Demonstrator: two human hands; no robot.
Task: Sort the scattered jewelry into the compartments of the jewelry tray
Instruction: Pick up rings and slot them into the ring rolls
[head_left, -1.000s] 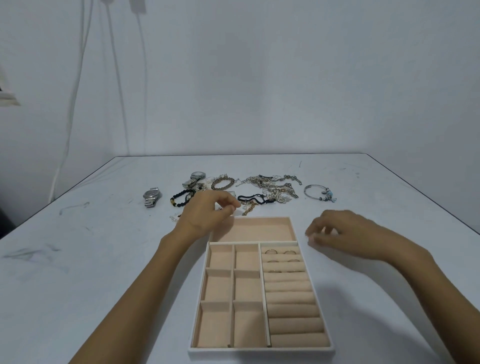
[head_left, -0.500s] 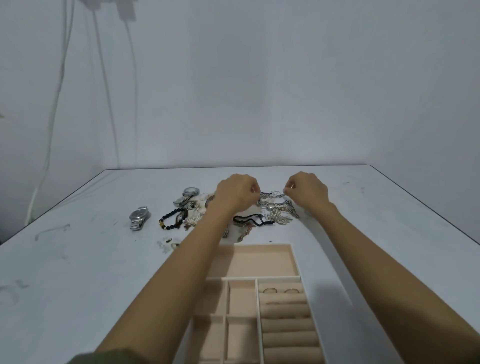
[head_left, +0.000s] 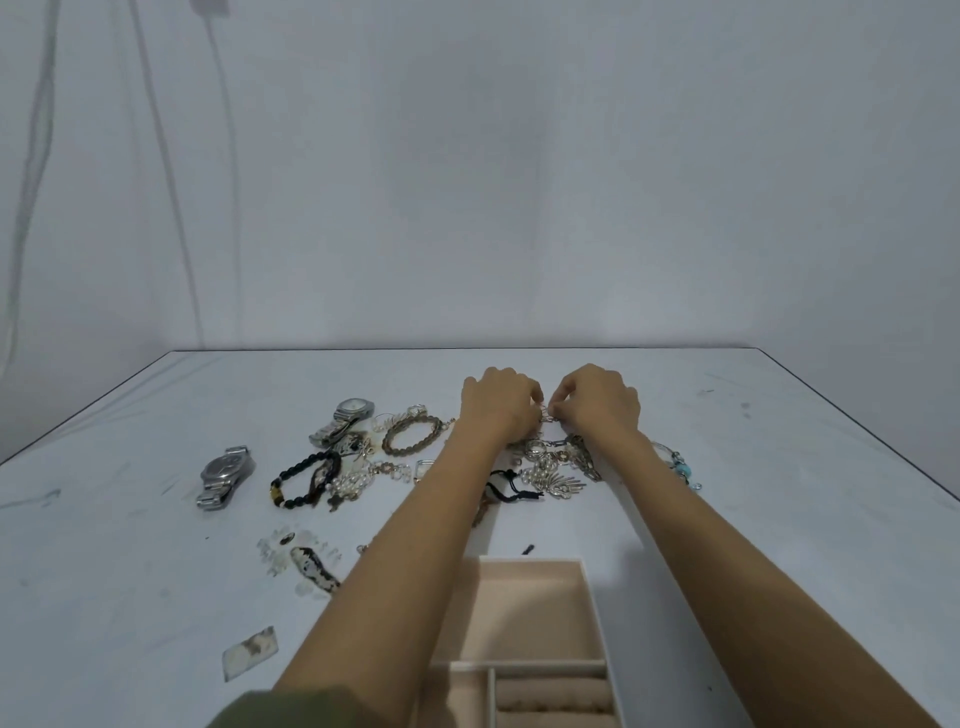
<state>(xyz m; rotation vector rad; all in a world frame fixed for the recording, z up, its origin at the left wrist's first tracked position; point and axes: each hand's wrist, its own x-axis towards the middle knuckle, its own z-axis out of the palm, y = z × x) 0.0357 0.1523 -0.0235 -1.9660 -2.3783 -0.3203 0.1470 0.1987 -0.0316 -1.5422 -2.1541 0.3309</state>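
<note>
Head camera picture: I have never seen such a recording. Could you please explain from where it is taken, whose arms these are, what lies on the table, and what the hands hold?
There is no machine here. A person wears one wide-angle camera on the head, so you look forward and down along their two bare arms. The left hand and the right hand meet over a tangled pile of jewelry far out on the white table; both pinch a thin chain between the fingertips. Left of them lie a watch, a second watch, a black bracelet and a braided bracelet. The beige tray with compartments stands near the person, between the arms.
</note>
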